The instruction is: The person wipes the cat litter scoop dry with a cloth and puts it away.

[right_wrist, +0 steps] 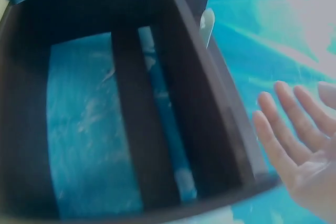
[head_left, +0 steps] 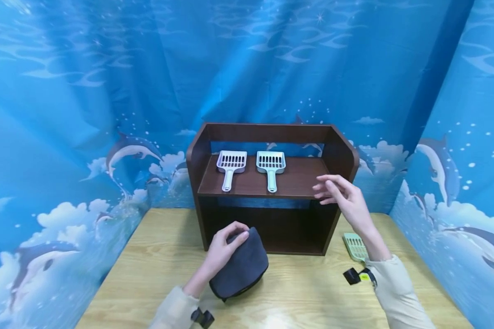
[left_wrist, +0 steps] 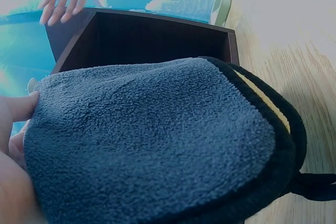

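Note:
My left hand (head_left: 221, 250) pinches one end of a folded dark grey cloth (head_left: 247, 265) in front of the shelf. In the left wrist view the cloth (left_wrist: 157, 135) looks fleecy, with black edging, a black loop and a yellowish strip between its layers. My right hand (head_left: 351, 203) hovers by the right end of the upper shelf board, holding nothing, its fingers loosely extended. To its left on that board lie a whitish slotted scoop (head_left: 228, 176) and a pale blue-green slotted scoop (head_left: 271, 178), handles pointing toward me.
The dark brown two-tier shelf (head_left: 267, 133) stands at the back of the wooden table (head_left: 313, 292). A light green slotted scoop (head_left: 355, 246) lies on the table right of the shelf, partly behind my right forearm. Blue ocean-print curtains (head_left: 247, 68) hang behind and at the sides.

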Tool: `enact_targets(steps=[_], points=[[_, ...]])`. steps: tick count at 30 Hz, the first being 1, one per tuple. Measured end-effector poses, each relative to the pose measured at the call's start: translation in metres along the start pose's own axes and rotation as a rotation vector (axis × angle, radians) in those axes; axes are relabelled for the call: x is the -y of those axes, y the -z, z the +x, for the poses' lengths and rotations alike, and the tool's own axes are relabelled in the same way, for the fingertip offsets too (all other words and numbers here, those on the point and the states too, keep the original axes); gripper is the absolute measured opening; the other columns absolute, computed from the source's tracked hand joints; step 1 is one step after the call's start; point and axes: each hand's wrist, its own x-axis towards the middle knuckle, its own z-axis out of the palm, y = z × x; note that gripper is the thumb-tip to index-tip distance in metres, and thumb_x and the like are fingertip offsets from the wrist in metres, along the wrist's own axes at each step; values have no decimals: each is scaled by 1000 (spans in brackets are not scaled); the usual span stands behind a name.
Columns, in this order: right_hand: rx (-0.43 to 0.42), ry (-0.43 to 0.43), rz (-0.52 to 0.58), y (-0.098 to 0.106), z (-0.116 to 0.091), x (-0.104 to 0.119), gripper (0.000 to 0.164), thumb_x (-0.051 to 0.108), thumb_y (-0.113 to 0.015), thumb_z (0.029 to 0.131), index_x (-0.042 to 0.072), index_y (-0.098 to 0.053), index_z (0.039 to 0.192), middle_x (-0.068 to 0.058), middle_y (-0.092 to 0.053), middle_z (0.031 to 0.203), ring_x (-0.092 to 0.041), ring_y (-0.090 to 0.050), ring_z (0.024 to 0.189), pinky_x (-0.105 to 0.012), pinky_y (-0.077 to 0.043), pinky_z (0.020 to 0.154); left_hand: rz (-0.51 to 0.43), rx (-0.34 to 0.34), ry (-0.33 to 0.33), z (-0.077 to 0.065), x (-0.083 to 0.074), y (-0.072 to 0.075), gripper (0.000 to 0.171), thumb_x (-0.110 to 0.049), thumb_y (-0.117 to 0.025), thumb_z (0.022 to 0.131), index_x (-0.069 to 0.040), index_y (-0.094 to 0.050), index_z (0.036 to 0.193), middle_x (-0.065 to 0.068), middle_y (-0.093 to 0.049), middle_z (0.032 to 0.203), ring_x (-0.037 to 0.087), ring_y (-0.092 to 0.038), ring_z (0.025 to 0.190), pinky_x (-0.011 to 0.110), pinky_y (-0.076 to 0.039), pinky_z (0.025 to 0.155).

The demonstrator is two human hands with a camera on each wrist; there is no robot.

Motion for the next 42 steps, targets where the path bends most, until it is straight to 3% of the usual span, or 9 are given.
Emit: enact_targets(steps=[8, 13, 19, 24, 26, 28, 32, 36, 42], points=[[-249, 38, -76, 29, -50, -34, 27, 6, -47, 107, -11, -63, 121, 3, -75, 101, -8, -71, 90, -20, -57, 76, -26, -12, 14, 0, 5, 0, 10, -23, -69, 98, -17, -72, 106, -3, -71, 99, 13, -63, 94, 33, -48, 92], [-378, -92, -287, 47, -84, -66, 26, 12, -51, 107, -4, -68, 119, 11, -74, 96, 1, -68, 84, -13, -53, 73, -50, -6, 24, -2, 8, 0, 10, -22, -69, 98, -17, -72, 106, -3, -71, 100, 13, -62, 95, 30, -47, 92], [-384, -253, -479, 69, -122, -100, 34, 23, -49, 108, -3, -67, 120, 25, -67, 92, 13, -62, 77, -10, -51, 66, -36, -9, 30, -3, 11, -1, 10, -21, -69, 97, -18, -72, 107, -4, -71, 101, 13, -62, 95, 29, -47, 92], [-302, -413, -646, 82, -148, -123, 40, 23, -41, 110, -7, -62, 125, -17, -75, 102, 5, -65, 70, -17, -49, 58, -16, -16, 26, -5, 14, -3, 10, -19, -69, 97, -16, -72, 107, -2, -72, 101, 13, -62, 95, 28, -48, 91], [-251, -489, -711, 85, -156, -130, 42, 21, -37, 110, -11, -59, 126, -28, -71, 109, -7, -69, 70, -26, -50, 63, -9, -11, 23, -6, 14, -2, 11, -21, -69, 98, -16, -72, 107, -2, -72, 101, 12, -63, 95, 27, -48, 91], [-190, -577, -740, 87, -160, -136, 42, 17, -35, 109, -15, -56, 124, -27, -71, 106, -19, -71, 70, -35, -50, 67, -9, -8, 28, -7, 14, -3, 11, -23, -69, 98, -17, -72, 107, -3, -72, 101, 12, -63, 95, 27, -48, 91], [-52, -768, -630, 88, -166, -143, 46, 12, -25, 106, -23, -50, 124, -29, -70, 102, -19, -70, 71, -36, -55, 69, -22, -2, 52, -7, 15, -3, 11, -24, -68, 98, -19, -72, 106, -5, -71, 101, 12, -63, 95, 27, -47, 91], [11, -853, -486, 86, -170, -147, 49, 12, -21, 106, -25, -49, 124, -28, -70, 99, -12, -67, 71, -29, -55, 63, -30, -2, 60, -7, 15, -3, 11, -24, -69, 98, -18, -72, 107, -4, -71, 101, 13, -62, 95, 27, -48, 92], [-49, -962, 69, 81, -175, -153, 48, 16, -19, 110, -27, -40, 118, -9, -67, 79, -16, -66, 64, -32, -59, 63, -41, 0, 62, -6, 17, -4, 11, -24, -69, 98, -18, -72, 107, -3, -71, 102, 13, -62, 95, 27, -47, 92]])
